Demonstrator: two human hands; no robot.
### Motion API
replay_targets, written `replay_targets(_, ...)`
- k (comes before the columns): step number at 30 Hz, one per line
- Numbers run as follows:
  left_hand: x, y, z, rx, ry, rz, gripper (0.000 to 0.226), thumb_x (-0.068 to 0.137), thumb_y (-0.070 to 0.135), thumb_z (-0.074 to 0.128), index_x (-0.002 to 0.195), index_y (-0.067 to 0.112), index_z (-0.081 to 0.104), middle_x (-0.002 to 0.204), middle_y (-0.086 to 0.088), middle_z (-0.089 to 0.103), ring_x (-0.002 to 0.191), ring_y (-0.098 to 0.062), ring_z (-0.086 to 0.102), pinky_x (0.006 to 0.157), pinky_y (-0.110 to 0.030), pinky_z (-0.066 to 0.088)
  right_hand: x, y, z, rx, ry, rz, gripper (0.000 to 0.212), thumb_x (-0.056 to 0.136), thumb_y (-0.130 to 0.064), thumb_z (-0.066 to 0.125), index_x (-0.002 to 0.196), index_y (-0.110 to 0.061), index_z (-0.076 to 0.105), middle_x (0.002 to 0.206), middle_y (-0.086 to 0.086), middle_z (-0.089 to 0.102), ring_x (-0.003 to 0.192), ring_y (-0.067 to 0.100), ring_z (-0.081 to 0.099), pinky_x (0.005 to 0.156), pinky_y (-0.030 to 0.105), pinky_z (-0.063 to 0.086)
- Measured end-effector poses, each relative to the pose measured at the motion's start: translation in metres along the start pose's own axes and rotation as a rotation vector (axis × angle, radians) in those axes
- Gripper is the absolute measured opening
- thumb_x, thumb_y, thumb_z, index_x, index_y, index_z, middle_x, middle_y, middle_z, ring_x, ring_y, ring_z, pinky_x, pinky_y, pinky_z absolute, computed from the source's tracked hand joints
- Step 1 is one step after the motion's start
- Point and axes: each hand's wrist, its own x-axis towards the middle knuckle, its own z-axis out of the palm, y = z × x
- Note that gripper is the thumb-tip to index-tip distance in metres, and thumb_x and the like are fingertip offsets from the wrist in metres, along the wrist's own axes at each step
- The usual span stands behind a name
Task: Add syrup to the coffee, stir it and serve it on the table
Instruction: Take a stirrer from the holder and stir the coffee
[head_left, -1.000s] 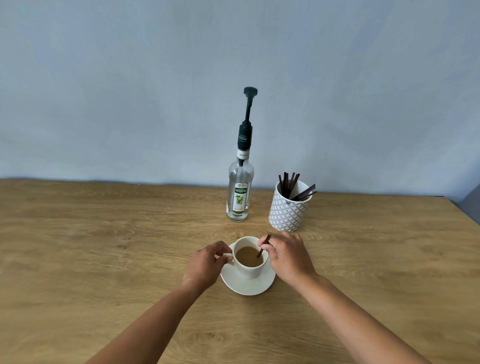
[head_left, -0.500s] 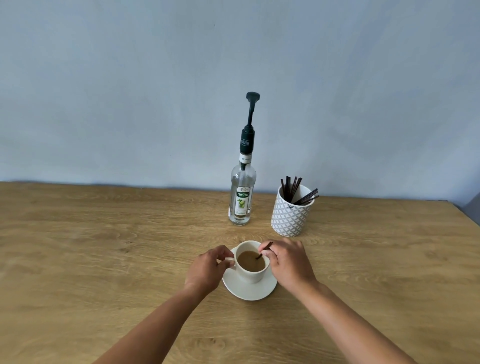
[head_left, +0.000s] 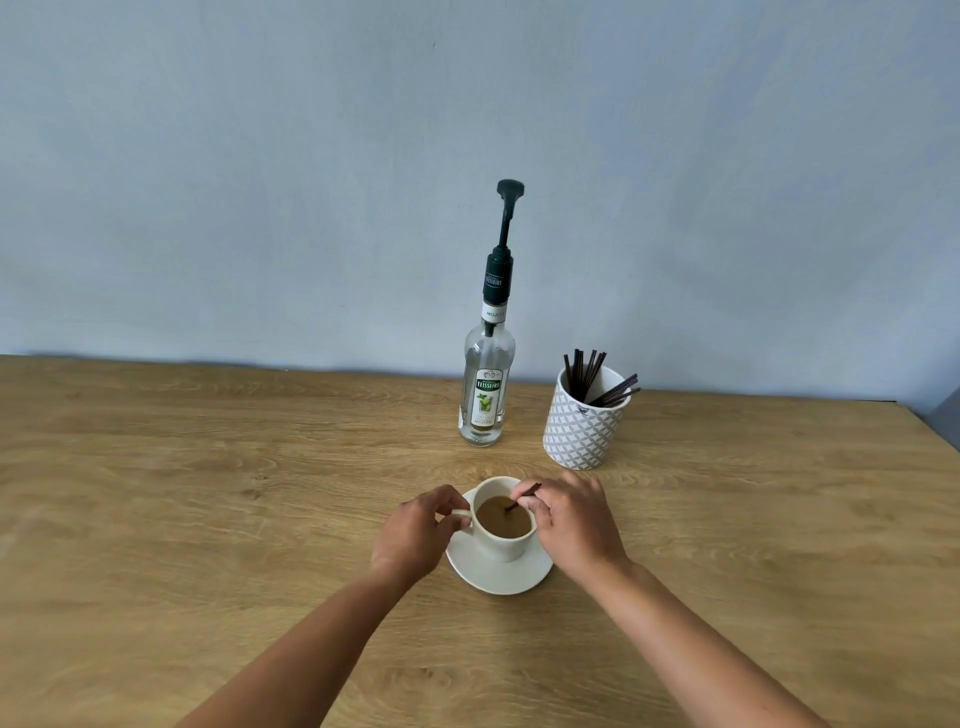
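Observation:
A white cup (head_left: 506, 545) of light brown coffee stands on a white saucer (head_left: 498, 577) near the middle of the wooden table (head_left: 208, 493). My left hand (head_left: 415, 535) pinches the cup's handle on its left side. My right hand (head_left: 571, 525) holds a thin dark stir stick (head_left: 522, 497) whose lower end dips into the coffee. Behind the cup stands a clear syrup bottle (head_left: 485, 395) with a tall dark pump, upright and untouched.
A white patterned pot (head_left: 584, 431) holding several dark stir sticks stands to the right of the bottle. A pale blue wall runs along the table's far edge. The table's right edge shows at the far right.
The stick has shifted within the cup as my right hand moved slightly. My left hand stays on the handle. The view has tilted a little, so everything sits lower in the frame.

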Motion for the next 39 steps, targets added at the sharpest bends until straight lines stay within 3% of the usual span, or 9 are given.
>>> replay_targets(5,0.000,-0.001,0.000,0.006,-0.001,0.003,0.005,0.087,0.034,0.067,0.089,0.038,0.065,0.091,0.020,0.069,0.078,-0.009,0.066,0.071,-0.030,0.050,-0.003,0.004,-0.003,-0.015,0.012,-0.021,0.018,0.089,-0.014,0.064,0.092,-0.031,0.066,0.086,-0.017,0.069,0.087,0.014,0.056,0.081,0.033,0.033)
replay_targets(13,0.001,-0.003,0.000,0.017,-0.009,0.002,0.007,0.087,0.037,0.066,0.087,0.042,0.062,0.092,0.023,0.070,0.077,-0.005,0.066,0.070,-0.030,0.051,-0.002,-0.005,0.006,0.080,-0.019,0.002,0.016,0.092,-0.019,0.063,0.096,-0.032,0.072,0.091,-0.015,0.072,0.091,0.013,0.055,0.091,0.035,0.035)
replay_targets(19,0.001,-0.004,0.001,0.020,-0.001,0.003,0.005,0.087,0.037,0.066,0.089,0.041,0.063,0.097,0.021,0.071,0.079,-0.007,0.066,0.072,-0.030,0.051,0.001,0.000,-0.001,-0.010,-0.007,0.066,0.019,0.092,-0.014,0.062,0.098,-0.031,0.070,0.093,-0.015,0.072,0.096,0.016,0.058,0.089,0.037,0.037)
replay_targets(29,0.002,-0.004,0.001,0.017,-0.010,0.009,0.010,0.087,0.036,0.067,0.083,0.044,0.061,0.096,0.021,0.071,0.076,-0.006,0.066,0.072,-0.031,0.052,-0.001,-0.006,0.006,0.070,-0.021,0.047,0.016,0.092,-0.022,0.062,0.098,-0.034,0.072,0.095,-0.014,0.073,0.095,0.014,0.056,0.090,0.034,0.033)
replay_targets(39,0.003,-0.005,0.001,0.026,0.000,0.017,0.005,0.087,0.038,0.066,0.091,0.038,0.066,0.097,0.019,0.072,0.080,-0.010,0.067,0.077,-0.035,0.055,-0.004,0.003,-0.007,-0.007,0.012,0.041,0.019,0.089,-0.013,0.065,0.095,-0.030,0.069,0.087,-0.015,0.071,0.089,0.018,0.057,0.083,0.038,0.038)
